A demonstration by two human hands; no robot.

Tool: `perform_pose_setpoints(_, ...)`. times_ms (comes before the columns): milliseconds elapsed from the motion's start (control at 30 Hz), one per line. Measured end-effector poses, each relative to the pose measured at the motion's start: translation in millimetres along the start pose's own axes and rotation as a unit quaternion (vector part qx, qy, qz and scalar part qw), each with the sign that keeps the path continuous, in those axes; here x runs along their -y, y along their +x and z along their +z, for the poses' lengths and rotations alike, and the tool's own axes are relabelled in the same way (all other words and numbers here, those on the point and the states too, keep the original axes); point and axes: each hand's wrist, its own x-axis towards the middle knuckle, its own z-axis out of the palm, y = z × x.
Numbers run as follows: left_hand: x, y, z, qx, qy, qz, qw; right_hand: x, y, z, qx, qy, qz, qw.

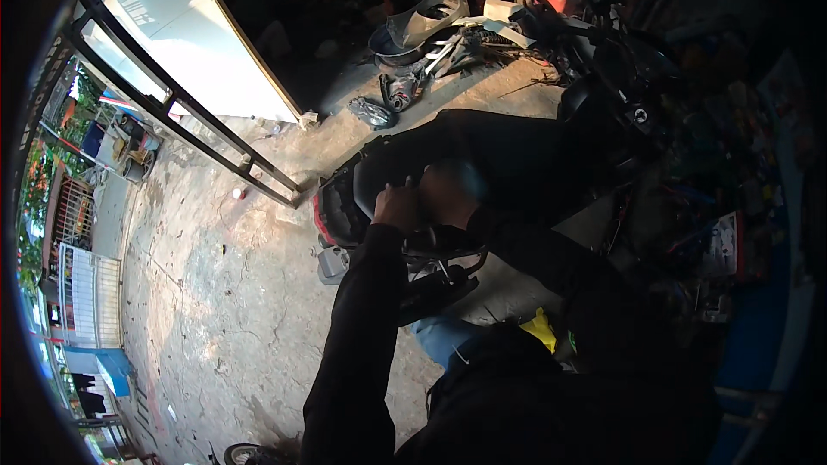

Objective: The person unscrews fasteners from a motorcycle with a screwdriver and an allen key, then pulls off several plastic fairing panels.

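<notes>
A dark motorcycle (508,151) stands in front of me, its long black seat (388,164) below my hands and its red-edged tail (320,211) to the left. My left hand (396,207) is at the near side of the seat, its fingers curled; what they hold, if anything, is lost in shadow. Close beside it on the right is my right hand (446,196), smeared by motion. A blurred bluish patch (470,179) shows at its far side, too unclear to name. Both arms wear long black sleeves.
Motorcycle parts and fairings (439,30) are heaped beyond the seat. A black metal frame (172,108) and a white panel (202,43) stand at the left. Cluttered shelves (724,241) line the right. Below me show a yellow item (540,330) and part of a wheel (245,453).
</notes>
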Motion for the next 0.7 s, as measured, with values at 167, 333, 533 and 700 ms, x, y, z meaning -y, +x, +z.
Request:
perform_pose_setpoints(167, 46, 6, -16, -0.038, 0.012, 0.188, 0.981, 5, 12, 21, -0.115, 0.097, 0.189, 0.97)
perform_pose_setpoints(333, 102, -9, -21, -0.052, -0.065, 0.295, 0.952, 31, 48, 21, -0.043, 0.06, 0.298, 0.952)
perform_pose_setpoints(533, 142, -6, -12, -0.052, -0.145, 0.411, 0.898, 67, 68, 9, -0.029, 0.018, 0.375, 0.926)
perform_pose_setpoints(700, 186, 13, -5, -0.036, -0.169, 0.463, 0.87, 95, 94, 17, -0.065, -0.071, 0.368, 0.925)
